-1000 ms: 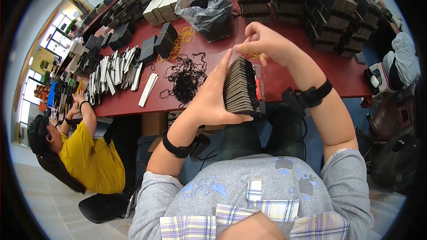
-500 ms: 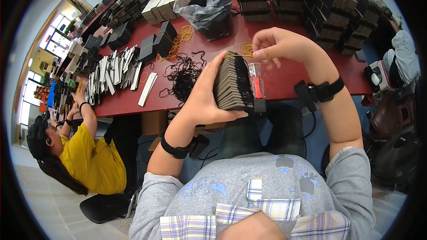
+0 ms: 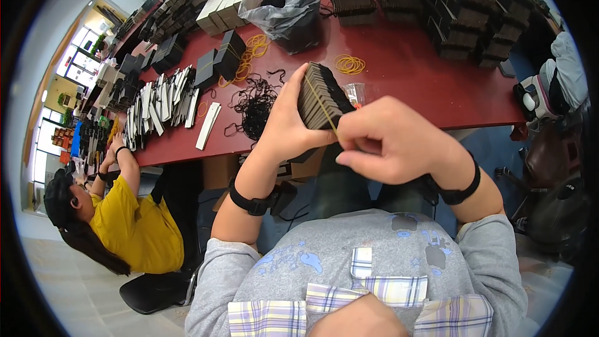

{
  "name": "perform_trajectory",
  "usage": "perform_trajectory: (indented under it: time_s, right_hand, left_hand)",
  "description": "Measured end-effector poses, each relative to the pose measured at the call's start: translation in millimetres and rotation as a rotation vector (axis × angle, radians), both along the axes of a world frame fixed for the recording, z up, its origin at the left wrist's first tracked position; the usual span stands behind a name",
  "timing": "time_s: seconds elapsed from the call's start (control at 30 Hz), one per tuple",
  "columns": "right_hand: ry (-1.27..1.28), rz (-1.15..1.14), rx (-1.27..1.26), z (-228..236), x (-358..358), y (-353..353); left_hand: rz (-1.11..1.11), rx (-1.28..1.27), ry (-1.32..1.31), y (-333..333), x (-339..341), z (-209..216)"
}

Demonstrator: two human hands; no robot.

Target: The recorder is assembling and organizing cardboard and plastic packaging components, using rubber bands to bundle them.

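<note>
My left hand (image 3: 282, 123) is wrapped around a thick stack of grey-brown pieces with black edges (image 3: 315, 111), holding it tilted above the table's front edge. A yellow rubber band (image 3: 323, 105) runs along the face of the stack. My right hand (image 3: 396, 140) is closed on the band's near end and pulls it taut at the stack's lower corner. Partly hidden behind that hand lies a clear plastic packet (image 3: 354, 92). Black cords (image 3: 254, 109) lie tangled just left of the stack.
Loose rubber bands (image 3: 349, 64) lie on the red table (image 3: 399, 75). White strips (image 3: 159, 103) are heaped at the left. A bag-lined bin (image 3: 293, 25) stands behind, and dark stacks (image 3: 465, 12) fill the back right. At far left sits a person in yellow (image 3: 134, 228).
My right hand has come down and toward me from beyond the stack's far end, drawing the rubber band along the stack. The left hand still holds the stack, now tilted slightly differently.
</note>
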State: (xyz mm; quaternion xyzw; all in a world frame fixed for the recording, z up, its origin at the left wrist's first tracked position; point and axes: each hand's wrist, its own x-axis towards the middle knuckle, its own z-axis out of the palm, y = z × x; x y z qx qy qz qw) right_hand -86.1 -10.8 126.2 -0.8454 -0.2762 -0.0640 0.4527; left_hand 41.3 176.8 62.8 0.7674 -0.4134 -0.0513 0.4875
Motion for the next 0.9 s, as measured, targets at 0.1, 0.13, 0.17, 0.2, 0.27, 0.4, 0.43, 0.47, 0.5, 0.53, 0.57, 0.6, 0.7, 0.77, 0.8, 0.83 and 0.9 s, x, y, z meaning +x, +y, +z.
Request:
perform_trajectory:
  time_s: [0.1, 0.13, 0.17, 0.2, 0.27, 0.4, 0.43, 0.47, 0.5, 0.53, 0.57, 0.6, 0.7, 0.77, 0.8, 0.83, 0.9]
  right_hand:
    - [-0.045, -0.091, -0.126, -12.1, -9.4, 9.2]
    - [-0.075, -0.135, -0.165, -14.8, -11.0, 10.3]
    - [-0.074, -0.136, -0.164, -17.7, -11.2, 12.2]
    - [-0.13, -0.247, -0.148, -21.7, -10.4, 15.0]
    - [-0.185, -0.361, -0.132, -31.2, -6.6, 16.1]
    - [-0.321, -0.582, -0.02, -38.7, 3.5, 9.3]
    - [-0.238, -0.564, -0.003, -33.8, 2.2, 8.2]
    - [-0.155, -0.55, 0.013, -31.4, 1.3, 7.0]
    - [-0.154, -0.552, 0.013, -33.1, 3.3, 6.0]
    - [-0.201, -0.524, 0.056, -36.1, 7.0, 4.6]
    - [-0.248, -0.494, 0.099, -37.8, 10.1, 3.3]
    - [-0.248, -0.495, 0.1, -37.2, 10.9, 2.3]
    - [-0.27, -0.489, 0.074, -36.2, 13.3, -0.3]
    - [-0.396, -0.592, -0.033, -37.9, 16.1, -2.9]
    - [-0.395, -0.595, -0.034, -41.2, 18.5, -2.3]
    - [-0.401, -0.569, -0.014, -46.0, 22.0, 0.3]
    - [-0.409, -0.538, 0.009, -46.9, 24.5, 4.6]
  left_hand:
    - [0.031, -0.058, 0.198, -0.6, -0.1, 9.3]
    - [0.044, -0.087, 0.29, -0.8, 0.6, 12.1]
    - [0.041, -0.099, 0.224, -0.8, 5.5, 9.1]
    - [0.041, -0.098, 0.226, 0.2, 5.8, 7.5]
    - [-0.006, -0.138, 0.362, -0.6, 5.3, 9.0]
    - [0.041, -0.134, 0.357, 0.4, 1.9, 13.3]
    - [0.039, -0.152, 0.352, 1.6, 2.5, 11.3]
    - [0.03, -0.169, 0.348, 1.3, 3.0, 9.9]
    - [0.028, -0.168, 0.349, 1.0, 2.1, 11.3]
    - [0.037, -0.15, 0.35, 0.7, 0.4, 14.4]
    - [0.046, -0.133, 0.35, 0.8, -0.4, 16.0]
    - [0.046, -0.132, 0.351, 1.3, -0.3, 16.0]
    - [0.055, -0.105, 0.36, 3.1, -2.3, 16.4]
    - [0.026, -0.138, 0.378, 0.7, -7.4, 19.3]
    - [0.023, -0.137, 0.379, -1.4, -9.4, 20.7]
    - [-0.006, -0.14, 0.392, -3.6, -11.2, 22.3]
    - [-0.03, -0.143, 0.402, -4.7, -12.1, 23.0]
